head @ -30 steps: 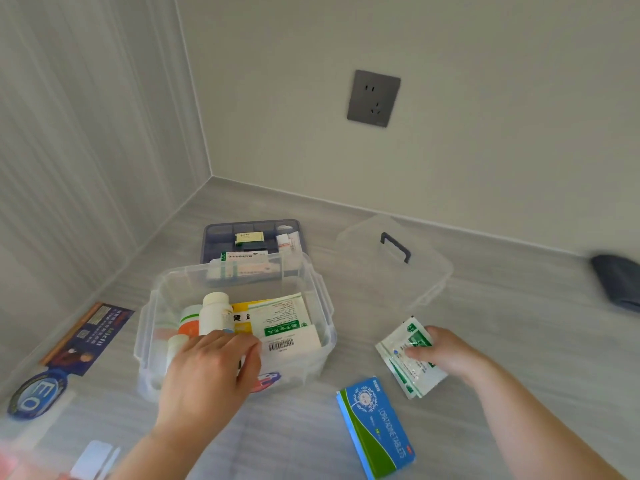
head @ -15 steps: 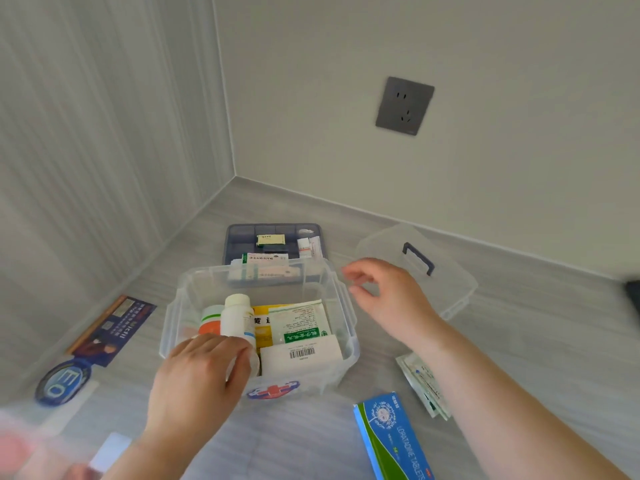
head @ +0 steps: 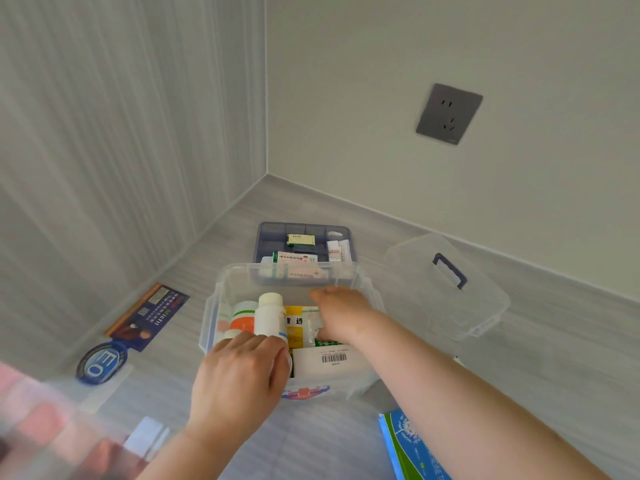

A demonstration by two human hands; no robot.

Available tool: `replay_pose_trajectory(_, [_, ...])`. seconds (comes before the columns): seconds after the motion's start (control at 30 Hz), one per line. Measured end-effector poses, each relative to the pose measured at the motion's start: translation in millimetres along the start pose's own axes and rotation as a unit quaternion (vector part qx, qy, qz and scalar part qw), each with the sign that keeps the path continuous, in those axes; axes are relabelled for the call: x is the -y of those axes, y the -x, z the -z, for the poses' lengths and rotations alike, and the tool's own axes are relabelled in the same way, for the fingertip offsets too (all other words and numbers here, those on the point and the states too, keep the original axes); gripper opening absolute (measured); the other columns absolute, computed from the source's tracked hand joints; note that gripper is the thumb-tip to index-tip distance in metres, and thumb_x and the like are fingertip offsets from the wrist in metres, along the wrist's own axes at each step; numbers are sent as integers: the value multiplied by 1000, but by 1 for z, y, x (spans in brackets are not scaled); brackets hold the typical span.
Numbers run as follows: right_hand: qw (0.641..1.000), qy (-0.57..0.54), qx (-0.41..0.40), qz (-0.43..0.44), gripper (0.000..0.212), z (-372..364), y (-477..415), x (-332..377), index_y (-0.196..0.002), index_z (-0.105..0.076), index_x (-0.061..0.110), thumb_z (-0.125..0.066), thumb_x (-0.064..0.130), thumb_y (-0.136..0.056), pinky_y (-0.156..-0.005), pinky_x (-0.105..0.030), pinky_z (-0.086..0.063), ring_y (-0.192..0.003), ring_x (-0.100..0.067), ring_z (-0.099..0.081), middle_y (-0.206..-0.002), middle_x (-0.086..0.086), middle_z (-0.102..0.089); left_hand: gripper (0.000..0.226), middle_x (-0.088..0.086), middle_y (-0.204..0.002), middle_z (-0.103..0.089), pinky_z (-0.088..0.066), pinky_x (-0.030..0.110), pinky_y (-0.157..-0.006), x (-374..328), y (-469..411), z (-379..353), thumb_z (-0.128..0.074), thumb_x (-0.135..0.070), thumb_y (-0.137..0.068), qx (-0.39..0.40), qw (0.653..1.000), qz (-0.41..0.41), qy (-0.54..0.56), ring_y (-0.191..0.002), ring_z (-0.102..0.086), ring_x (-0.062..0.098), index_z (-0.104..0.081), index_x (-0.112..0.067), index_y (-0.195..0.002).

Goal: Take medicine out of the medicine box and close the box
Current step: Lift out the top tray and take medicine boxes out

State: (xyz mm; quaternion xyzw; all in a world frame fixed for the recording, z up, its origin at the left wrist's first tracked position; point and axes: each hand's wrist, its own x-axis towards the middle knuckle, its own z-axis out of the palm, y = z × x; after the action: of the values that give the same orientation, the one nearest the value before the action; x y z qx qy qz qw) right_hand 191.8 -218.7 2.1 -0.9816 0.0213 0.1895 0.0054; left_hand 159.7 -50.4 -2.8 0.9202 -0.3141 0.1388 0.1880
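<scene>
The clear medicine box (head: 216, 306) stands open in the middle of the grey surface. It holds a white bottle (head: 268, 317), an orange-labelled bottle (head: 242, 317), a yellow carton (head: 294, 323) and a white carton with a barcode (head: 325, 362). My left hand (head: 239, 372) grips the box's front wall, fingers curled over the rim beside the white bottle. My right hand (head: 341, 313) reaches down inside the box onto a green-and-white packet (head: 327, 341); its fingertips are hidden. The clear lid (head: 478, 306) with a dark handle lies to the right.
A blue-grey divided tray (head: 268, 233) with small cartons sits behind the box. A blue-and-green carton (head: 405, 445) lies at the bottom right. A leaflet (head: 152, 313) and a round sticker (head: 100, 363) lie left. Two walls meet behind; a socket (head: 448, 114) is on the right wall.
My right hand left the green-and-white sachets on the surface at the right, swung over the box and went down into it. My left hand stayed on the front rim.
</scene>
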Motion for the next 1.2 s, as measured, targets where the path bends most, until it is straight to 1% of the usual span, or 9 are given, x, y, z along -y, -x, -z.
replay_pose_trajectory(0.2, [998,-22,-51,36,18,16,18,-5,-99,-61,8,-50,12,-85,-81,-32,-37,-95,-30,-56,-102,-13,-65,34,-3,-43,-61,-41,23,-37,0,0,0,-37,-27,-73,3,1000,6,5,-39,-56,20,-62,-16,-51])
replay_pose_trajectory(0.27, [990,-104,-83,44,18,28,31,-13,-95,-63,10,-48,16,-87,-79,-30,-35,-84,-25,-54,-93,-10,-66,35,-3,-43,-62,-41,24,-37,0,0,0,-37,-27,-73,6,1000,5,6,-40,-57,20,-62,-16,-52])
replay_pose_trajectory(0.37, [949,-280,-147,6,13,41,59,-38,-89,-63,11,-52,16,-86,-58,-23,-36,-64,-15,-51,-71,1,-59,35,-1,-44,-63,-37,24,-37,-1,0,1,-37,-27,-73,9,1000,-3,6,-39,-56,21,-62,-16,-52])
replay_pose_trajectory(0.57, [861,-451,-177,-154,19,18,112,-121,-88,-61,22,-57,4,-83,-61,-24,-47,-69,-12,-61,-85,1,-66,36,1,-45,-63,-24,19,-43,-1,0,1,-36,-28,-73,17,1000,-3,12,-39,-56,24,-63,-15,-53])
replay_pose_trajectory(0.8, [850,-426,-44,-307,25,-60,120,-158,-106,-60,-1,-57,-2,-81,-84,-38,-48,-94,-33,-63,-109,-23,-65,38,7,-46,-64,-21,17,-42,-4,1,2,-35,-28,-73,39,999,-3,17,-39,-57,29,-64,-13,-53])
replay_pose_trajectory(0.93, [866,-364,-4,-343,33,-76,113,-159,-113,-57,9,-63,13,-81,-87,-31,-43,-95,-26,-59,-115,-15,-63,37,6,-46,-63,-12,6,-52,-5,-1,4,-35,-28,-72,27,999,2,16,-39,-56,28,-64,-15,-52])
replay_pose_trajectory(1.03, [895,-257,14,-364,50,-71,113,-153,-127,-43,19,-61,29,-82,-102,-38,-32,-121,-29,-44,-132,-8,-52,37,4,-46,-64,-13,5,-50,-6,-1,6,-35,-28,-71,32,999,8,19,-38,-56,26,-64,-16,-52])
replay_pose_trajectory(1.13, [899,-254,-147,-324,44,-47,111,-140,-125,-46,13,-58,20,-83,-100,-37,-33,-122,-31,-40,-134,-12,-48,37,2,-48,-66,-33,16,-41,-7,-4,8,-34,-27,-70,73,997,1,25,-42,-59,26,-63,-15,-51])
replay_pose_trajectory(1.2, [857,-322,-310,-256,34,-21,106,-119,-116,-55,8,-58,9,-82,-90,-28,-36,-111,-27,-48,-122,-11,-55,37,0,-54,-69,-50,29,-54,-10,-13,6,-32,-25,-70,85,995,-27,32,-52,-64,26,-64,-16,-52])
